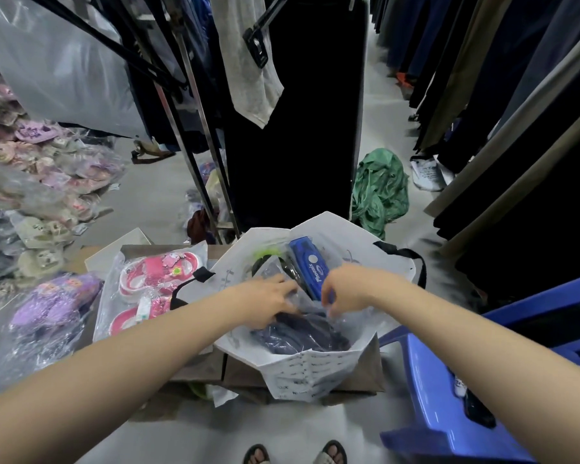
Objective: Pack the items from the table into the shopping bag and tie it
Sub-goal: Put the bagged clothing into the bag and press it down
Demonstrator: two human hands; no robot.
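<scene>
Packing about half done: we settle a dark garment [302, 333] into the shopping bag [315, 370].
The bag stands open at the surface's [195, 363] right edge, handles untied, a blue box [310, 266] already inside. Our right hand [345, 289] pinches the garment's clear wrap; our left hand [268, 303] rests on it, too blurred to tell its grip. Leftward, pink sandals [158, 276] and purple sandals [54, 299] wait unpacked.

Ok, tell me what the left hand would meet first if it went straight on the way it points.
Probably the blue box standing in the bag, just beyond the left hand; depth is unclear.
</scene>
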